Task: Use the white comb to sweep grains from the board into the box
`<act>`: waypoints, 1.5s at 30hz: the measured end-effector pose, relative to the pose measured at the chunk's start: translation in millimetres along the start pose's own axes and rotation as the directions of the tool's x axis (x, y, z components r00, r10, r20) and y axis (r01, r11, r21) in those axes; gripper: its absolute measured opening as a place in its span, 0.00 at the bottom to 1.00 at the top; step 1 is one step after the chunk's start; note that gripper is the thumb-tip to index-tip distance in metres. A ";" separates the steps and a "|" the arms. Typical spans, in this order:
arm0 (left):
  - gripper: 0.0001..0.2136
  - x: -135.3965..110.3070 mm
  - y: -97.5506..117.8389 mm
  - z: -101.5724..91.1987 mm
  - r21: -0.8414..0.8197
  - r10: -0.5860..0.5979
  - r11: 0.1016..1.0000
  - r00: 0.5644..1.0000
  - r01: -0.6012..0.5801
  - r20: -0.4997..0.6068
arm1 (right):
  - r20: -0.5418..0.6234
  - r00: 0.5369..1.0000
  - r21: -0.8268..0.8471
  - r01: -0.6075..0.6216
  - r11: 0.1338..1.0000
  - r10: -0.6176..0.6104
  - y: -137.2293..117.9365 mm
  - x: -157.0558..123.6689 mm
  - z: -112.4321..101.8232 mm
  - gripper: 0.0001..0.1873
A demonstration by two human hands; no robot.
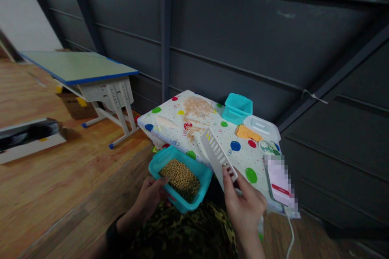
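My left hand (153, 190) grips the near left rim of a turquoise plastic tub (204, 182), held over my lap at the table's front edge. Inside it lie round yellow beans, likely soybeans (178, 172), with small dark green beans (191, 194) toward the near right side. In my right hand (243, 198) is a white slotted plastic tray (211, 151), pinched at its lower end and tilted up beside the tub. Its far end stands over the table. Scattered tan grains (197, 107) lie on the patterned tablecloth (167, 109), with a whitish cone-shaped piece (166, 122) left of them.
A second turquoise tub (237, 109) stands at the back right, beside a clear lid (263, 127), an orange cloth (247, 132) and a round green-and-white item (269, 147). A phone (278, 182) with a white cable (291, 230) lies right. A green-topped desk (79, 64) stands left; a dark wall (243, 28) rises behind.
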State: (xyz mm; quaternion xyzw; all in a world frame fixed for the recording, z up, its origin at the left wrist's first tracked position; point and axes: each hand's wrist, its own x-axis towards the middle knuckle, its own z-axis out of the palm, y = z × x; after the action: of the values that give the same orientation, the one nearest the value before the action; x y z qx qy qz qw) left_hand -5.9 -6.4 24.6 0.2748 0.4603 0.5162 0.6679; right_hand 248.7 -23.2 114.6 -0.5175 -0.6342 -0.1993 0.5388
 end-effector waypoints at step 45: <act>0.21 8.1 3.4 -11.0 -0.015 0.010 1.000 0.998 -0.011 -0.064 | 0.187 0.978 0.167 0.066 0.984 -0.097 33.8 19.4 60.5 0.16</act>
State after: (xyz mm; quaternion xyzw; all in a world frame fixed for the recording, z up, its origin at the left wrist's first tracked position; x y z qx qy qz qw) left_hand -16.9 1.1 20.1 0.2554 0.4761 0.5316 0.6523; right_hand 251.5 47.4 101.1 -0.4630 -0.7184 -0.1182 0.5056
